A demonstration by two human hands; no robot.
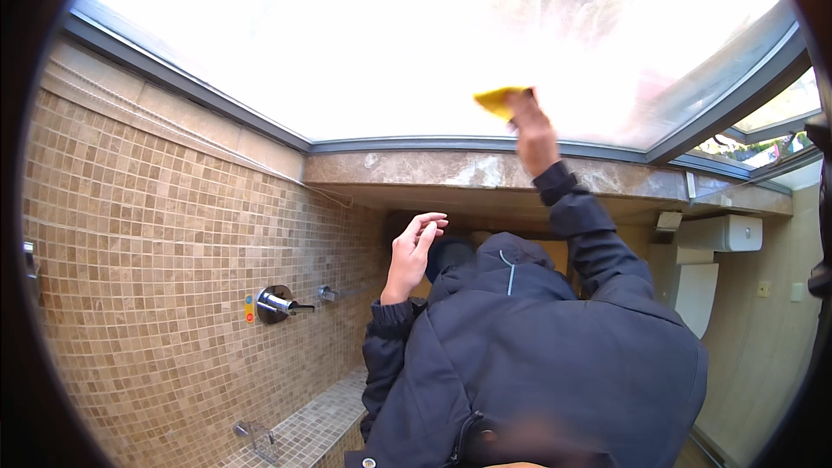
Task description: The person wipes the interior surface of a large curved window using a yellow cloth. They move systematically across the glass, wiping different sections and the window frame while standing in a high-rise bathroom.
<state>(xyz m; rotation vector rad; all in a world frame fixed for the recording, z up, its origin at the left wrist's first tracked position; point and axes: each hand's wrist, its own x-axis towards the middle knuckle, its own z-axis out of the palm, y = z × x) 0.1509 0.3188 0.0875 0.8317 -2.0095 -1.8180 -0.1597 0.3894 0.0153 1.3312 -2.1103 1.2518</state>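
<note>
My right hand (538,140) is raised against the bright window pane (390,45) and grips a flat yellow piece (499,101). Motion blurs it, and I cannot tell whether it is a scraper or a cloth. The piece appears to lie at the glass, a little above the lower window frame. My left hand (411,255) is held up in front of my dark jacket (546,351), below the stone sill (416,168). Its fingers are loosely bent, and nothing shows in them.
A mosaic-tiled wall (162,227) on the left carries a chrome shower mixer (278,305) and a wire soap rack (263,442). A cord (195,140) runs along that wall. A white wall-mounted box (728,234) is at the right. Below the sill, a dark blue round object (450,255) is partly hidden.
</note>
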